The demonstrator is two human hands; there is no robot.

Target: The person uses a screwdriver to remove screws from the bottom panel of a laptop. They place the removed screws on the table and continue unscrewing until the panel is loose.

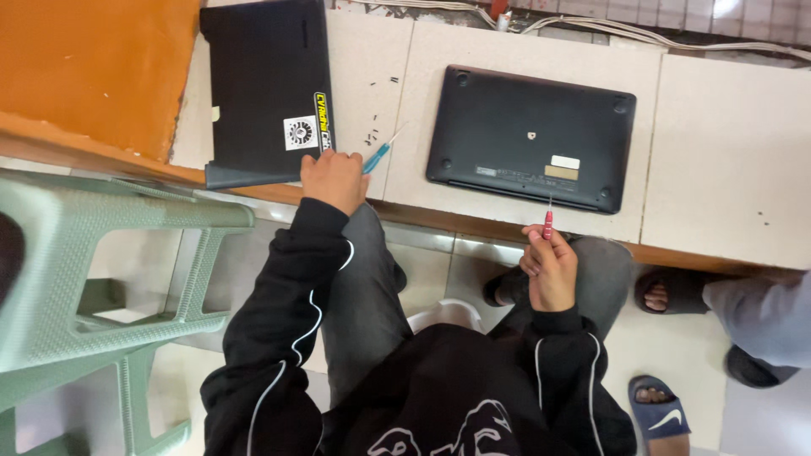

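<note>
A dark laptop (530,135) lies bottom side up on the white tiled counter (726,160). My right hand (549,263) is closed around a small red-handled screwdriver (547,223), its tip pointing up at the laptop's near edge. My left hand (334,179) grips a blue-handled screwdriver (378,154), which angles up to the right over the counter. That hand rests at the near right corner of a second black laptop (263,89) with stickers on it. Several tiny dark screws (372,133) lie scattered on the counter between the two laptops.
A pale green plastic stool (101,270) stands at the left. An orange board (89,67) covers the far left counter. White cables (591,29) run along the back. Another person's sandalled feet (663,291) stand at the right on the tiled floor.
</note>
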